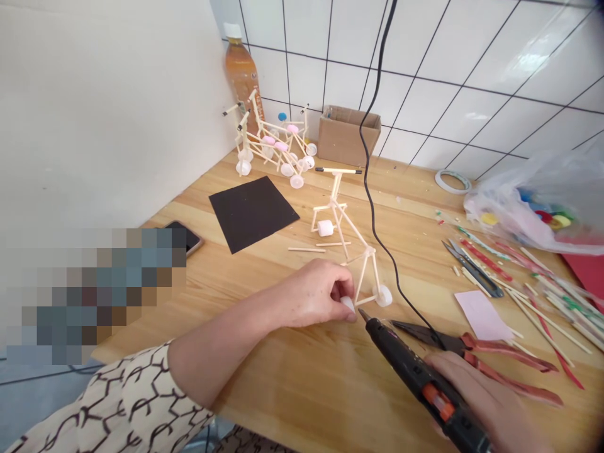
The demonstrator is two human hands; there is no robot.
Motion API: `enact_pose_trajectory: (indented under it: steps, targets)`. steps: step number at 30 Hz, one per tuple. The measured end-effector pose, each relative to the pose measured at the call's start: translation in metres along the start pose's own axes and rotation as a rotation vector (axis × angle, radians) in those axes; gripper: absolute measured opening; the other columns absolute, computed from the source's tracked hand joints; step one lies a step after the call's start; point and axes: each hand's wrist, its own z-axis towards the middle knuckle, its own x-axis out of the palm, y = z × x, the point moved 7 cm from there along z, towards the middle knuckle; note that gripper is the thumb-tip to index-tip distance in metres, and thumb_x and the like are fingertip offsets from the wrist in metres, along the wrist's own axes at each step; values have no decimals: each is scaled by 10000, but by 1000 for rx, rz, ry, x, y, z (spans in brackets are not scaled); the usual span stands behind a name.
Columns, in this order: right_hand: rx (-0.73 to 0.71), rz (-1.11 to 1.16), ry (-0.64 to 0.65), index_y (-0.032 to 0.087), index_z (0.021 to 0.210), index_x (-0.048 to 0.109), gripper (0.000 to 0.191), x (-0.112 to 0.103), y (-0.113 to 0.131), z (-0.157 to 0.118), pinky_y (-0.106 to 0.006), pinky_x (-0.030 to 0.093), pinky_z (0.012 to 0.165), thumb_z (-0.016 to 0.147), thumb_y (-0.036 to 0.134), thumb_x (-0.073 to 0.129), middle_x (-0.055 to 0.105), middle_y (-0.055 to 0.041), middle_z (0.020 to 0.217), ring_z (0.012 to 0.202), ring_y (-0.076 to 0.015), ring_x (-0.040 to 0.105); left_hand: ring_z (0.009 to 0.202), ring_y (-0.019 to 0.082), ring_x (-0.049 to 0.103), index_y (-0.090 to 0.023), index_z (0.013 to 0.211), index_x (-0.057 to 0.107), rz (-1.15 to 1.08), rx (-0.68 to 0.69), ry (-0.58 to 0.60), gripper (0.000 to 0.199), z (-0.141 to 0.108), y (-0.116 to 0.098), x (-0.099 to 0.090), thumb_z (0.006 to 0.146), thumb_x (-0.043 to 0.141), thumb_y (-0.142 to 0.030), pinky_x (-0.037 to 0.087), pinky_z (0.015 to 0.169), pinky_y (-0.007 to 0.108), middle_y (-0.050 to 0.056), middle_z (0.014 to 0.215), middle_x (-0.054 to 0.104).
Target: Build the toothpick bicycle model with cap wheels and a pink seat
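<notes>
Left hand (314,292): pinching small white disc (348,304), apparently a wheel | right hand (481,393): clenched around glue gun (419,377) | stick frame (342,236): standing just beyond left hand

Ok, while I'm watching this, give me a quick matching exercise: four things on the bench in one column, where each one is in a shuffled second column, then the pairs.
Things:
1. hot glue gun
2. white wheel
3. black card
4. roll of tape

Places:
A. flat on the wooden table, left of the stick frame
B. gripped in the right hand
C. lying by the tiled wall
D. pinched in the left hand

Pairs: 1-B, 2-D, 3-A, 4-C
</notes>
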Motion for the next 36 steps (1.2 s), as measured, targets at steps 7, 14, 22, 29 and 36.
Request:
enact_pose_trajectory:
  steps: [7, 14, 22, 29, 36]
  targets:
    - [44, -78, 6, 167, 1074, 543, 345, -2, 9, 6, -226, 557, 626, 735, 225, 543, 709, -71, 896, 740, -210, 701, 648, 131, 580, -174, 739, 612, -2, -13, 0, 170, 0, 1, 1, 633, 702, -272, 401, 555, 232, 11, 748, 665]
    - [63, -8, 42, 182, 1086, 525, 355, 2, 9, 10, -194, 531, 607, 733, 194, 559, 697, -43, 872, 716, -170, 691, 647, 132, 577, -171, 744, 616, 2, -2, -5, 169, 0, 1, 0, 638, 695, -277, 393, 550, 230, 14, 750, 666]
    - [176, 52, -8, 209, 972, 571, 232, 3, 4, 11, -219, 513, 538, 742, 223, 543, 680, -27, 796, 642, -177, 674, 648, 136, 577, -171, 736, 614, 12, -12, -2, 172, 0, 0, -1, 634, 695, -283, 393, 548, 233, 18, 755, 665]
    - [81, 33, 20, 207, 1032, 577, 336, -3, 8, 16, -202, 535, 558, 697, 189, 557, 706, -27, 855, 677, -182, 694, 642, 133, 573, -167, 736, 594, -22, -34, -3, 195, -1, -4, -2, 602, 716, -238, 416, 573, 239, 3, 717, 647]
    - [46, -4, 51, 194, 1089, 558, 408, 1, 1, 8, -228, 557, 622, 687, 242, 605, 706, -57, 927, 766, -217, 701, 644, 132, 568, -171, 770, 589, -55, -38, -18, 232, 0, -3, -3, 588, 725, -217, 428, 596, 248, -5, 708, 633]
